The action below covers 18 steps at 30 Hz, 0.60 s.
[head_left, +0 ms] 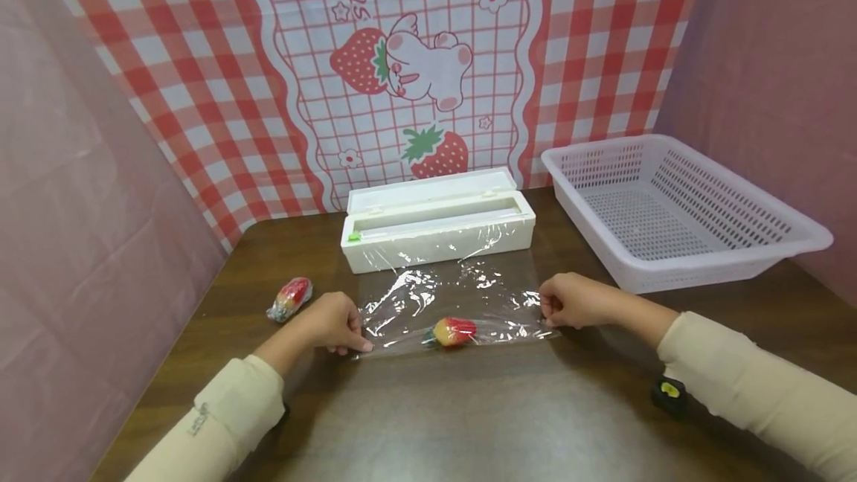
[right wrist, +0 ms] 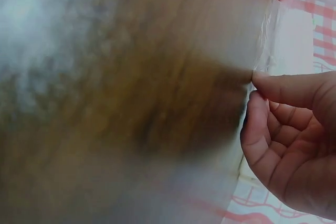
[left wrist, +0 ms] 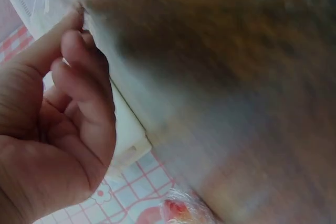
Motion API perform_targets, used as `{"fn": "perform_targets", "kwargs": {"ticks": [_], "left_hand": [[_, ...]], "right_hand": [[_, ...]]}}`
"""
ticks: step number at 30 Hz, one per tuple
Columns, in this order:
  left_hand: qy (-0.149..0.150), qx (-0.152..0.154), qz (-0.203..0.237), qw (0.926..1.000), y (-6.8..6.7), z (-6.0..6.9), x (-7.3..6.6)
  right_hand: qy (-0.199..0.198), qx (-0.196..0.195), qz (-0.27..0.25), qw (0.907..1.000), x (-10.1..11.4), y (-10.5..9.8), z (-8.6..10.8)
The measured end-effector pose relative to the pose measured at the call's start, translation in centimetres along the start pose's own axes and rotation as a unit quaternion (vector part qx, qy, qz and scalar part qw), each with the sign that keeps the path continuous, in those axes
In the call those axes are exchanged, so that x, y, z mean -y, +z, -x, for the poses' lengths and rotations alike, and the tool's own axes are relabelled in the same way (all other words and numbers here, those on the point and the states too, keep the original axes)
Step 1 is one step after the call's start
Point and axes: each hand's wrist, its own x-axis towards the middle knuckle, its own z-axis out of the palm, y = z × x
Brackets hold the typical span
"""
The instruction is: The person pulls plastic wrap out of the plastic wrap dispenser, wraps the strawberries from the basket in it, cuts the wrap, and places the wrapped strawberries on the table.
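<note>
A clear sheet of plastic wrap (head_left: 428, 292) runs from the white dispenser box (head_left: 438, 244) toward the near side of the table. My left hand (head_left: 335, 324) pinches its near left corner, and my right hand (head_left: 569, 300) pinches the near right corner. Between the hands, at the sheet's near edge, lies a red-and-yellow strawberry (head_left: 455, 332) with green at its left end. In the left wrist view, curled fingers (left wrist: 84, 77) show beside the film. The right wrist view has thumb and forefinger meeting at the film's edge.
A second strawberry (head_left: 291, 297), wrapped in film, lies left of my left hand. The box's lid (head_left: 431, 190) stands open at the back. A white perforated basket (head_left: 730, 262) occupies the right rear. A checked strawberry-print cloth (head_left: 589, 43) hangs behind the wooden table (head_left: 428, 422).
</note>
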Motion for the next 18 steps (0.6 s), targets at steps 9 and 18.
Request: {"fn": "perform_targets", "kwargs": {"ticks": [9,18], "left_hand": [[0.008,0.045,0.169,0.9846,-0.3,0.1,0.7],[0.01,0.003,0.099,0.995,-0.7,0.6,-0.2]], "right_hand": [[-0.034,-0.005,0.026,0.9991,0.5,-0.5,0.2],[-0.113,-0.084,0.09,0.9859,3.1,-1.2,-0.2]]}}
